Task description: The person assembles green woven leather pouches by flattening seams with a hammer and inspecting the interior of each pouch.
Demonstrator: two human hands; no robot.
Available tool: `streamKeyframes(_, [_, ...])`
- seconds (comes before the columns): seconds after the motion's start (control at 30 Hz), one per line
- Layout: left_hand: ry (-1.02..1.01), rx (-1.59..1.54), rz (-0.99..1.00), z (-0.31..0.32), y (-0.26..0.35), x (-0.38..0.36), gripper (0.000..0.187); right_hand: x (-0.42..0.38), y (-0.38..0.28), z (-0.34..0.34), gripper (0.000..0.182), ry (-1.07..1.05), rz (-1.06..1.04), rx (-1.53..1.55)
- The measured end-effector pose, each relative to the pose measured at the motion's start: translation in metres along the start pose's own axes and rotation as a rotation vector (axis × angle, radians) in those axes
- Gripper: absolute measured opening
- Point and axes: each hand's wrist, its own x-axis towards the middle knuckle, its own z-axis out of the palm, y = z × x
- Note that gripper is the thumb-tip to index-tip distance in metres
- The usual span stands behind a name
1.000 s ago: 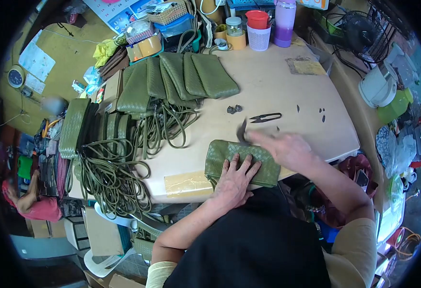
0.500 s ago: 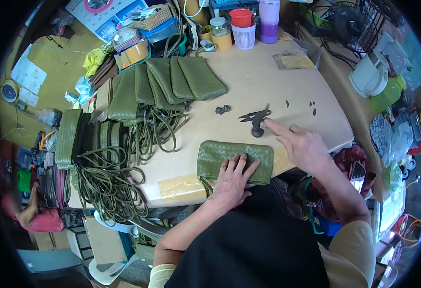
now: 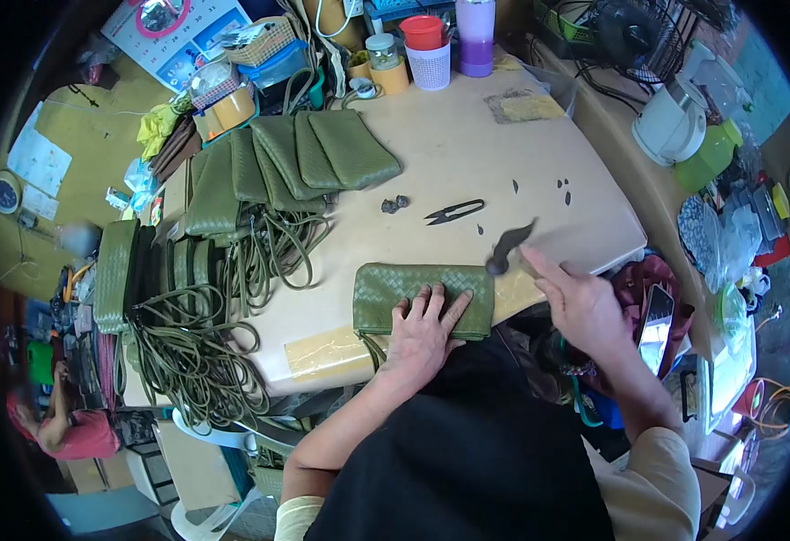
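A green woven-pattern wallet pouch (image 3: 377,293) lies flat at the front edge of the table, a strap trailing from its lower left corner. My left hand (image 3: 420,334) rests on it, fingers spread and pressed flat. My right hand (image 3: 584,302) is to the right of the pouch, index finger stretched out and the other fingers partly curled. At that fingertip is a dark brown rubbery lump with a tapering tail (image 3: 508,248), its round end right at the pouch's upper right corner. Black thread snips (image 3: 455,213) lie beyond the pouch, beside small dark lumps (image 3: 395,205).
More green pouches (image 3: 350,149) with tangled straps (image 3: 201,352) fill the table's left side. A purple tumbler (image 3: 475,41) and a white basket cup (image 3: 429,68) stand at the back. Dark scraps (image 3: 568,197) lie to the right. A person in red (image 3: 79,435) is at far left.
My right hand has moved right and toward me, the dark lump going with its fingertip away from the snips, which now show uncovered. My left hand stays on the pouch. The view has shifted slightly.
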Motion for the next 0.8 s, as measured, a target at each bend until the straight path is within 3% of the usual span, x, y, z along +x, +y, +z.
streamKeyframes(0.03, [0.059,-0.036,0.016,-0.001,-0.001,-0.001,0.075,-0.002,0.001,0.011,0.045,0.11,0.028,0.062])
streamKeyframes(0.1, [0.116,-0.065,0.027,-0.005,-0.01,-0.005,0.069,-0.005,0.02,0.031,0.045,0.067,0.039,0.15])
streamKeyframes(0.17, [0.096,-0.383,-0.027,-0.012,-0.033,-0.004,0.052,0.002,0.034,0.022,0.044,-0.003,0.046,0.323])
streamKeyframes(0.2, [0.365,-0.552,-0.007,-0.017,-0.048,-0.008,0.038,0.002,0.035,0.022,0.044,-0.001,0.046,0.328])
streamKeyframes(0.23, [0.305,-0.699,-0.175,-0.049,-0.054,-0.016,0.03,0.004,0.037,0.022,0.047,0.064,0.058,0.315])
streamKeyframes(0.27, [0.188,-0.752,-0.514,-0.069,-0.06,-0.025,0.024,0.005,0.037,0.023,0.05,0.124,0.069,0.302])
streamKeyframes(0.33, [0.747,-1.237,-0.335,-0.072,-0.074,-0.033,0.028,0.006,0.03,0.028,0.054,0.122,0.052,0.29])
streamKeyframes(0.4, [0.775,-1.4,-0.362,-0.074,-0.076,-0.036,0.033,0.003,0.024,0.037,0.058,0.121,0.035,0.29])
streamKeyframes(0.47, [0.761,-1.494,-0.56,-0.04,-0.077,-0.03,0.043,0.004,0.022,0.048,0.064,0.01,0.073,0.186])
streamKeyframes(0.5, [0.7,-1.211,-0.547,-0.01,-0.089,-0.029,0.055,0.006,0.019,0.052,0.065,0.053,0.066,0.187])
streamKeyframes(0.53, [0.856,-1.047,-0.551,0.0,-0.074,-0.021,0.06,0.008,0.018,0.051,0.065,0.054,0.056,0.194])
streamKeyframes(0.6, [0.668,-0.184,-0.45,0.012,-0.081,-0.032,0.061,0.014,0.016,0.045,0.066,0.029,0.029,0.189])
streamKeyframes(0.63, [0.676,-0.175,-0.452,0.018,-0.086,-0.033,0.061,0.021,0.013,0.048,0.066,0.035,0.02,0.192])
streamKeyframes(0.7, [0.238,-0.238,-0.243,0.028,-0.088,-0.034,0.058,0.031,0.003,0.052,0.063,0.035,-0.014,0.353])
streamKeyframes(0.8, [0.246,-0.139,-0.319,0.011,-0.071,-0.022,0.053,0.066,-0.032,0.042,0.055,-0.088,-0.135,0.247])
